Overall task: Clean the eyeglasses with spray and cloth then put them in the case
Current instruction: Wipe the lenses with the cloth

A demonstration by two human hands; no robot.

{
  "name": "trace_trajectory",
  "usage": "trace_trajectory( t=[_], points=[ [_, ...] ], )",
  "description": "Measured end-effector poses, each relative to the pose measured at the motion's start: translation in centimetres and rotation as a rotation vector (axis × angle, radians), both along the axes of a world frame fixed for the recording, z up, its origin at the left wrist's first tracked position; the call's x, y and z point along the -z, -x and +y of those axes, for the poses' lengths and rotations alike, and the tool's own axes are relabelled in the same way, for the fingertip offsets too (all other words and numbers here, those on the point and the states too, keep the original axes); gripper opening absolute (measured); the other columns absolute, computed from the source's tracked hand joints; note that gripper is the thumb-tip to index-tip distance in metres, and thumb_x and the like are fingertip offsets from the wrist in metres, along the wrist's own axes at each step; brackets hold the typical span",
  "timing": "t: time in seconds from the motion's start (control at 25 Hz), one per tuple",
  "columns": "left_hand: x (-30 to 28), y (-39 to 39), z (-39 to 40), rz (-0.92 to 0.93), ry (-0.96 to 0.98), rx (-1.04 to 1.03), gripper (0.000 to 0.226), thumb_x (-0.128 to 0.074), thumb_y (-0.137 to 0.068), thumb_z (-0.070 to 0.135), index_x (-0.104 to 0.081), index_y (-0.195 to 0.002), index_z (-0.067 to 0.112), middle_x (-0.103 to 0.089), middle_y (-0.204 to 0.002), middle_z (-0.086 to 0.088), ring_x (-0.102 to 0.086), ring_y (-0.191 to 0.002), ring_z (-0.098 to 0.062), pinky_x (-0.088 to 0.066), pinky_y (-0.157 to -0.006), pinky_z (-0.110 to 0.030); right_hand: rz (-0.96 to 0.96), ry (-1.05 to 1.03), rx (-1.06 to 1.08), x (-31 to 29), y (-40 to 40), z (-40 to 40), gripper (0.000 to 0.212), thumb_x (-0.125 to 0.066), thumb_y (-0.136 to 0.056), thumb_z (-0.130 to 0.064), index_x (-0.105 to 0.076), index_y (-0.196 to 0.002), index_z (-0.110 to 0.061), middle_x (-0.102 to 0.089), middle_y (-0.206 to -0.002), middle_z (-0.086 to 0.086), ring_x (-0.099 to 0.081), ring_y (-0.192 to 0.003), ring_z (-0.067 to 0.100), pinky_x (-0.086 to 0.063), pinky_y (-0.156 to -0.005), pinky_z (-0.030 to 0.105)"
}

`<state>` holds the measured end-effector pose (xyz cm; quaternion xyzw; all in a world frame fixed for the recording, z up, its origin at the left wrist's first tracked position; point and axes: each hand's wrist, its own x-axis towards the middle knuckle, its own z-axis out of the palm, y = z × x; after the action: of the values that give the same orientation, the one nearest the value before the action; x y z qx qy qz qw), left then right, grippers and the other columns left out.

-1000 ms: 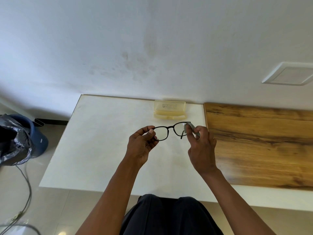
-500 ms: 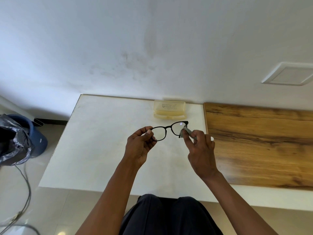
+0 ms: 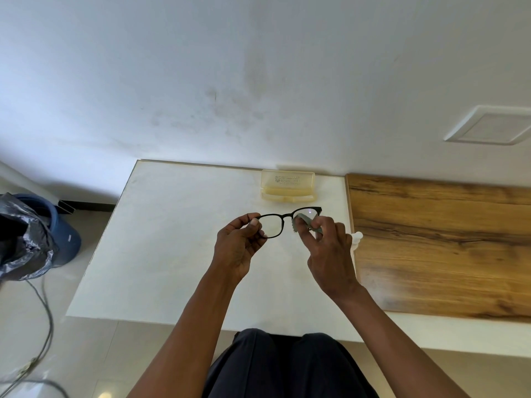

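At the far left of the frame we see a blue bin point(image 3: 61, 225) lined with a black bag. Near centre our left hand point(image 3: 238, 248) pinches the left end of the black eyeglasses point(image 3: 283, 221), held above the white table point(image 3: 161, 239). Our right hand point(image 3: 330, 254) presses a grey cloth point(image 3: 306, 221) round the right lens. The open case point(image 3: 288, 186) sits above them, at the table's back edge.

White tabletop point(image 3: 172, 239) against a scuffed white wall point(image 3: 258, 81), daylight falling from the left.

The wall carries grey smudges above the table's far edge and a white square plate point(image 3: 494, 126) at upper right. A wood-grain panel point(image 3: 445, 248) abuts the table's right edge. Pale glossy floor tiles point(image 3: 86, 354) lie below the near edge, with a blue bin point(image 3: 61, 225) lined in black plastic and grey cables point(image 3: 43, 326) at left.
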<state>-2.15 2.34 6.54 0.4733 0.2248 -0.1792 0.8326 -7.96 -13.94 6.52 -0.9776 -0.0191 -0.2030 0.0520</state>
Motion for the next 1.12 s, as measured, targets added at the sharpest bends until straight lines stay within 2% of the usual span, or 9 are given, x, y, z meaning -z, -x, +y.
trace_trajectory(
  t=[0.12,0.2,0.28,0.4,0.56,0.72,0.88,1.0,1.12],
  points=[
    [0.1,0.0,0.0,0.02,-0.007,-0.016,0.014,-0.054,-0.087,-0.001,-0.066,-0.089,0.006,-0.061,-0.058,-0.001,-0.059,-0.054,-0.014,-0.055,-0.058,-0.024,0.022,-0.026,-0.019,0.6,1.1,-0.2,0.064,-0.07,-0.055,0.018,-0.066,-0.112,-0.01,-0.038,-0.099,0.006,-0.046,-0.08,0.024,-0.039,-0.052,0.031],
    [0.2,0.1,0.0,0.033,-0.01,-0.022,0.013,-0.054,-0.087,-0.002,-0.065,-0.09,0.005,-0.06,-0.059,-0.001,-0.059,-0.054,-0.014,-0.055,-0.057,-0.024,0.025,-0.04,0.007,0.8,1.6,-0.5,0.067,-0.072,-0.05,0.019,-0.066,-0.11,-0.008,-0.052,-0.094,0.01,-0.051,-0.075,0.026,-0.04,-0.052,0.031],
    [0.2,0.1,-0.1,0.039,-0.008,-0.029,0.013,-0.054,-0.087,-0.002,-0.065,-0.09,0.005,-0.06,-0.06,-0.001,-0.058,-0.055,-0.015,-0.055,-0.058,-0.024,0.023,-0.082,0.038,0.9,1.8,-0.8,0.068,-0.071,-0.049,0.022,-0.066,-0.11,-0.007,-0.059,-0.086,0.014,-0.056,-0.068,0.031,-0.042,-0.051,0.033],
    [0.3,0.2,0.0,0.032,-0.001,-0.022,0.013,-0.054,-0.087,-0.001,-0.065,-0.091,0.006,-0.061,-0.06,-0.001,-0.059,-0.055,-0.015,-0.055,-0.059,-0.024,0.01,-0.13,0.077,0.7,1.5,-0.9,0.068,-0.068,-0.051,0.024,-0.065,-0.112,-0.006,-0.053,-0.092,0.013,-0.056,-0.069,0.033,-0.043,-0.053,0.035],
    [0.2,0.4,0.0,0.009,0.018,0.007,0.014,-0.054,-0.088,-0.001,-0.065,-0.09,0.006,-0.061,-0.059,0.0,-0.059,-0.054,-0.014,-0.055,-0.06,-0.024,0.029,-0.159,0.131,0.0,0.2,-0.8,0.073,-0.065,-0.049,0.025,-0.063,-0.115,-0.006,-0.058,-0.089,0.019,-0.057,-0.072,0.036,-0.038,-0.056,0.035],
    [0.3,0.5,-0.1,-0.004,0.024,0.019,0.014,-0.054,-0.087,-0.001,-0.066,-0.089,0.006,-0.061,-0.059,0.0,-0.059,-0.055,-0.014,-0.055,-0.06,-0.024,0.027,-0.087,0.1,-0.4,-0.6,0.0,0.07,-0.065,-0.05,0.024,-0.064,-0.113,-0.007,-0.057,-0.094,0.018,-0.056,-0.07,0.035,-0.04,-0.052,0.035],
    [0.4,0.5,-0.2,-0.013,0.012,0.018,0.013,-0.055,-0.087,-0.001,-0.066,-0.089,0.006,-0.06,-0.059,0.0,-0.058,-0.055,-0.014,-0.054,-0.06,-0.024,0.04,-0.018,-0.001,0.7,0.3,0.2,0.074,-0.065,-0.054,0.021,-0.061,-0.119,-0.013,-0.035,-0.103,0.007,-0.046,-0.08,0.029,-0.039,-0.054,0.032],
    [0.3,0.3,0.0,-0.012,-0.005,0.026,0.014,-0.054,-0.088,-0.001,-0.066,-0.089,0.007,-0.059,-0.059,0.0,-0.058,-0.054,-0.014,-0.054,-0.058,-0.023,0.028,0.048,-0.036,1.4,1.0,-0.5,0.073,-0.068,-0.052,0.019,-0.062,-0.118,-0.013,-0.036,-0.104,0.006,-0.035,-0.083,0.024,-0.037,-0.054,0.031],
    [0.3,0.1,0.3,-0.007,-0.014,0.034,0.016,-0.052,-0.088,-0.002,-0.065,-0.089,0.006,-0.059,-0.059,0.0,-0.058,-0.052,-0.013,-0.054,-0.057,-0.023,0.02,0.143,-0.023,1.8,1.2,-1.2,0.068,-0.072,-0.054,0.014,-0.061,-0.117,-0.009,-0.038,-0.106,0.007,-0.036,-0.081,0.025,-0.04,-0.052,0.032]
  ],
)
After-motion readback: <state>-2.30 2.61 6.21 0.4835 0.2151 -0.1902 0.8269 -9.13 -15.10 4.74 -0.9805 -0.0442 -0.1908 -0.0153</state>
